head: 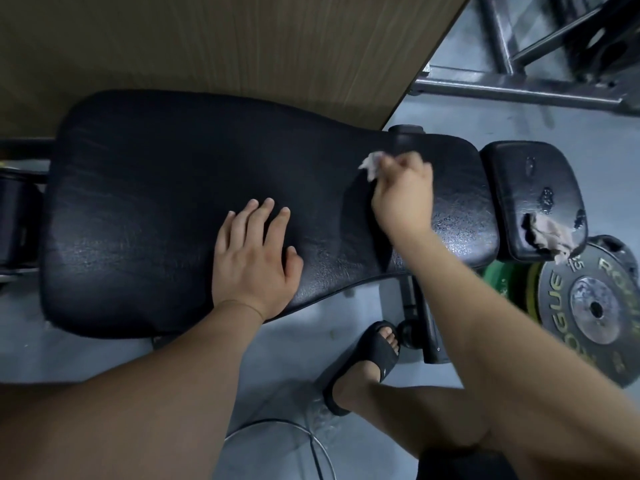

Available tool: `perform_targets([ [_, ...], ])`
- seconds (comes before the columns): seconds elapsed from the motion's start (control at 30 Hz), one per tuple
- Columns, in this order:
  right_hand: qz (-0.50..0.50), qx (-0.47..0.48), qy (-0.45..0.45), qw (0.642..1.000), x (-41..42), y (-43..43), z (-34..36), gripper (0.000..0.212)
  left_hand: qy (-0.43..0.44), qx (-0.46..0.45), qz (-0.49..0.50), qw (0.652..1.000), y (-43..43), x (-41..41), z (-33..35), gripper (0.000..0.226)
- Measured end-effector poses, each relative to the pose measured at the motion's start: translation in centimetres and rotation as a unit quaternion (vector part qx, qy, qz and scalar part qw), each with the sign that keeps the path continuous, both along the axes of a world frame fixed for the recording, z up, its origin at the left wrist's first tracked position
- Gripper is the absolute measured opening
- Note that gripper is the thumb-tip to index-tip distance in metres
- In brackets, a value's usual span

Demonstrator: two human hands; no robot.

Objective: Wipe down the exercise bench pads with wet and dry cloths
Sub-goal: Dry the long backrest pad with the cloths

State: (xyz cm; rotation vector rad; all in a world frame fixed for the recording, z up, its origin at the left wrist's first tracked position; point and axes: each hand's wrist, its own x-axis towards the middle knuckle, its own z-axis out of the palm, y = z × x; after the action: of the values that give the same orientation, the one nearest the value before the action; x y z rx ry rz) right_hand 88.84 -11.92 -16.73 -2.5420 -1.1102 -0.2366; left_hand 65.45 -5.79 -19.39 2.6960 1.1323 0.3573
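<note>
Grey gym floor [450, 109] lies beneath black bench pad [156, 202], beside wood wall panel [207, 39].

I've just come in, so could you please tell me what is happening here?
A person is wiping the long pad with a cloth gripped in the right hand, near the pad's narrow end. The left hand lies flat on the pad's middle. The short pad, torn at one corner, has no hand on it. Whether the cloth is wet cannot be told.

A crumpled pale cloth [371, 164] pokes from the curled fingers [398, 165] of the right hand [403, 199] onto the long black back pad [156, 202] — glossy, creased; the smaller torn pad [519, 188] lies right of them.
</note>
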Motion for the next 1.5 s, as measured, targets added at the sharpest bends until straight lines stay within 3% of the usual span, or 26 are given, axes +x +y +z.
perform_targets([
  [0.1,0.098,0.006,0.051,0.994,-6.1,-3.2,-0.8,0.036,-0.005,0.004,0.0,1.0,0.1,0.0,0.0,0.059],
  [0.2,0.156,-0.031,0.028,0.987,-4.5,-3.9,-0.9,0.038,0.003,0.001,-0.001,1.0,0.0,0.0,0.0,0.059],
  [0.27,0.083,-0.032,-0.014,0.996,-0.7,-2.7,-1.1,0.039,0.006,-0.001,-0.005,1.0,-0.1,0.0,-0.1,0.058],
  [0.33,-0.012,-0.025,0.014,1.0,1.7,-1.6,-1.0,0.037,0.005,-0.001,-0.005,1.0,-0.1,-0.1,-0.1,0.057],
  [0.4,-0.038,-0.024,0.032,0.998,0.1,-1.5,-1.1,0.035,0.004,-0.002,-0.004,1.0,0.0,0.0,-0.1,0.057],
  [0.57,0.139,-0.018,0.089,0.986,-10.4,-6.3,-0.5,0.043,0.012,-0.008,-0.002,1.0,0.0,0.0,0.0,0.059],
  [0.67,0.249,-0.055,0.072,0.964,-8.9,-7.2,-0.2,0.041,0.014,-0.007,-0.004,1.0,0.0,-0.1,0.0,0.059],
  [0.73,0.212,-0.045,0.029,0.976,-5.8,-5.4,-0.7,0.04,0.011,-0.006,-0.005,1.0,0.0,-0.1,0.0,0.058],
  [0.83,0.099,-0.016,0.05,0.994,-4.8,-2.8,-0.7,0.038,0.014,-0.006,-0.004,1.0,-0.1,-0.1,-0.1,0.057],
  [0.9,0.168,-0.029,0.058,0.984,-7.1,-3.8,-0.6,0.042,0.014,-0.007,-0.004,1.0,0.0,-0.1,-0.1,0.057],
  [0.97,0.288,-0.03,0.076,0.954,-9.2,-6.4,-0.4,0.044,0.012,-0.006,-0.003,1.0,0.1,-0.1,-0.2,0.058],
  [1.07,0.382,-0.033,0.074,0.921,-8.6,-7.9,0.0,0.041,0.009,-0.006,-0.003,1.0,0.1,-0.1,-0.3,0.059],
  [1.2,0.266,-0.014,0.015,0.964,-4.2,-2.3,-0.6,0.042,0.014,-0.009,-0.002,1.0,0.1,-0.1,-0.2,0.058],
  [1.3,0.176,0.011,0.033,0.984,-2.0,1.6,-0.8,0.032,0.02,-0.007,-0.002,1.0,0.0,-0.1,-0.2,0.058],
  [1.4,0.212,0.029,0.051,0.975,-3.6,1.2,-0.5,0.021,0.018,-0.007,-0.001,1.0,0.1,0.0,-0.3,0.058],
  [1.5,0.323,0.025,0.085,0.942,-6.9,-3.1,-0.1,0.018,0.017,-0.005,-0.001,1.0,0.3,-0.1,-0.4,0.06],
])
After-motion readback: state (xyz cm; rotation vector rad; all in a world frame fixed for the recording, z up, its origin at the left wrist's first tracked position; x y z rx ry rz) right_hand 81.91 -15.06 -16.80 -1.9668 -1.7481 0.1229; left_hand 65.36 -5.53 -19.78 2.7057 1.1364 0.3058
